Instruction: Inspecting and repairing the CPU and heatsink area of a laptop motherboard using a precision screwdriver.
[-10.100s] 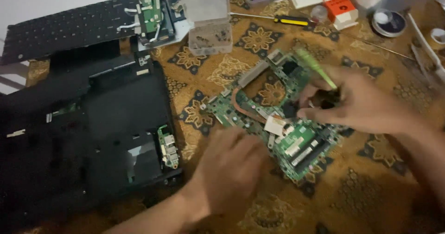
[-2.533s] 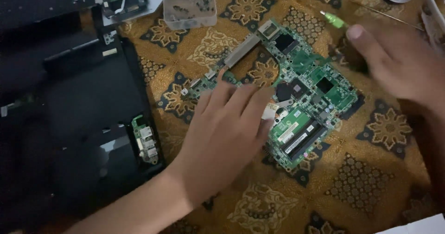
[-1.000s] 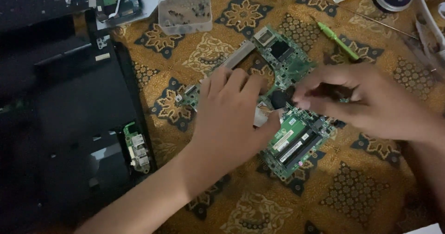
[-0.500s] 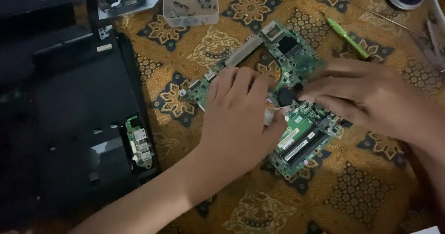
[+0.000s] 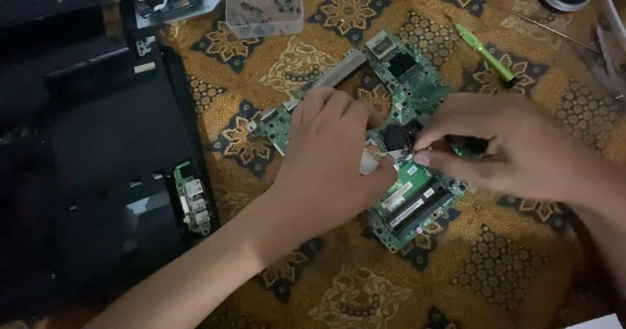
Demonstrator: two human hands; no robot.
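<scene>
Patterned cloth (image 5: 365, 290); left hand (image 5: 329, 159), right hand (image 5: 515, 149) on motherboard (image 5: 417, 94).

Patterned cloth (image 5: 521, 270) is lying open toward its near edge; black laptop base (image 5: 98, 172) is blocking the left edge, screw box (image 5: 264, 6) and green screwdriver (image 5: 486, 54) are crowding the far edge

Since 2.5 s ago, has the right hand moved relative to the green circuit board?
Yes. The right hand has come inward, from beyond the board's right edge onto the middle of the green circuit board, fingertips beside the dark chip. The left hand rests flat on the board.
</scene>
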